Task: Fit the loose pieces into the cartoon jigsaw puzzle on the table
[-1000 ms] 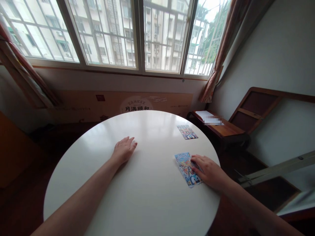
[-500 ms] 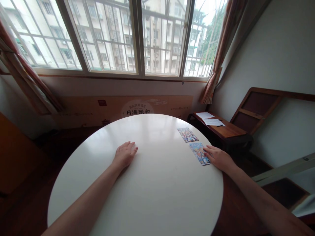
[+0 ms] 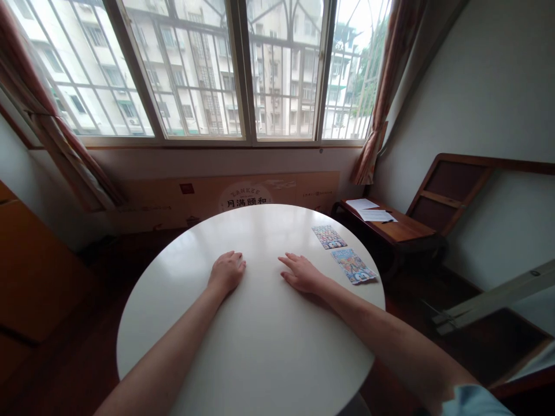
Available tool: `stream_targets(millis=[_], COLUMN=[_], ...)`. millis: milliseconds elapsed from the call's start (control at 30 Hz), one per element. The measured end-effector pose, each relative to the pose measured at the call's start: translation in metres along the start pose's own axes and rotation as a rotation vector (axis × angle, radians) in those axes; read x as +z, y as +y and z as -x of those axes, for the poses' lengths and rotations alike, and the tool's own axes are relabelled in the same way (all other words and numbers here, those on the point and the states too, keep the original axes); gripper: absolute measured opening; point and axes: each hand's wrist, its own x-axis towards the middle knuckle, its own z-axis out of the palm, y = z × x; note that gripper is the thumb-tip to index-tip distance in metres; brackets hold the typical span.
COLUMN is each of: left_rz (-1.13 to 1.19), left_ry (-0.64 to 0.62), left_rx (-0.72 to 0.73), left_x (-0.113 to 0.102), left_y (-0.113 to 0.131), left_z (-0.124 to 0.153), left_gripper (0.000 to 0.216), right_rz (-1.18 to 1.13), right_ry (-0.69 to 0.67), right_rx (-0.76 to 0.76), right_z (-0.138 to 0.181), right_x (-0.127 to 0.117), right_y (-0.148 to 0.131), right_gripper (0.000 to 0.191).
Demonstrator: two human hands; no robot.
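My left hand (image 3: 226, 273) rests palm down on the white round table (image 3: 260, 346), its fingers loosely bent and the thumb a little apart. A small pale patch shows between thumb and forefinger, probably the tabletop; I see nothing held. Across from it, my right hand (image 3: 303, 273) hovers over or lies on the table with fingers spread and nothing in them. To its right lies a colourful printed card (image 3: 353, 266) with a light blue top and an uneven lower edge. Just beyond is a second card (image 3: 328, 237), densely patterned with small figures. Neither hand touches the cards.
A wooden bench (image 3: 405, 230) with paper sheets (image 3: 375, 215) and a pen stands to the right of the table. Behind the table, a large printed box (image 3: 277, 188) leans below the barred windows. Curtains hang at both sides.
My right hand has let go of the nearer card and moved left to the middle of the table, fingers spread. The card stays near the right edge. My left hand has barely moved.
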Motion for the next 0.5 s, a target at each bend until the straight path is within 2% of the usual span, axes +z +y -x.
stream_targets(millis=[100,500], left_rz=[0.008,-0.008], left_ry=[0.036,0.073], left_rx=[-0.013,-0.047], left_x=[-0.0046,-0.0021], left_y=[0.0033,0.0029], left_z=[0.0043,0.0027], left_gripper=[0.037,0.034], right_rz=[0.006,-0.013], right_ry=[0.024,0.084], right_rx=[0.014,-0.006], right_z=[-0.0137,-0.0109], right_x=[0.0067,0.012], right_y=[0.0029,0.01], right_gripper=[0.054,0.049])
